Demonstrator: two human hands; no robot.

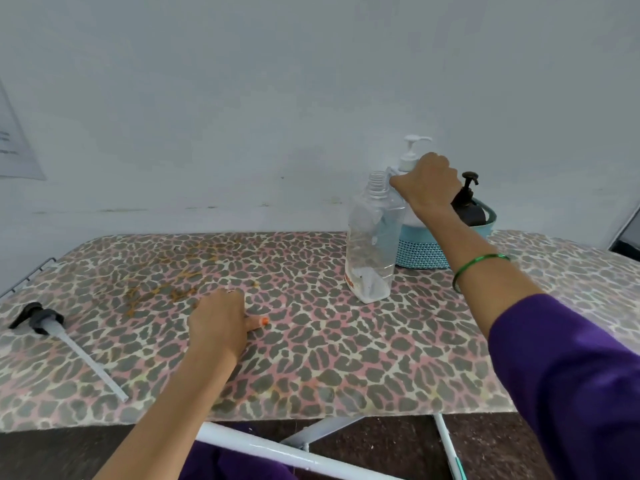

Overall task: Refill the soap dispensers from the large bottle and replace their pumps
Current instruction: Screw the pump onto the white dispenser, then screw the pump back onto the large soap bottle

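Gripping white pump dispenser with right hand, left hand resting loose, labels unreadable

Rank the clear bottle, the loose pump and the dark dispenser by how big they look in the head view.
1. Clear bottle
2. Loose pump, nearer the camera, so unsure
3. Dark dispenser, partly hidden in the basket

Leopard-print board cover, teal basket, purple sleeve
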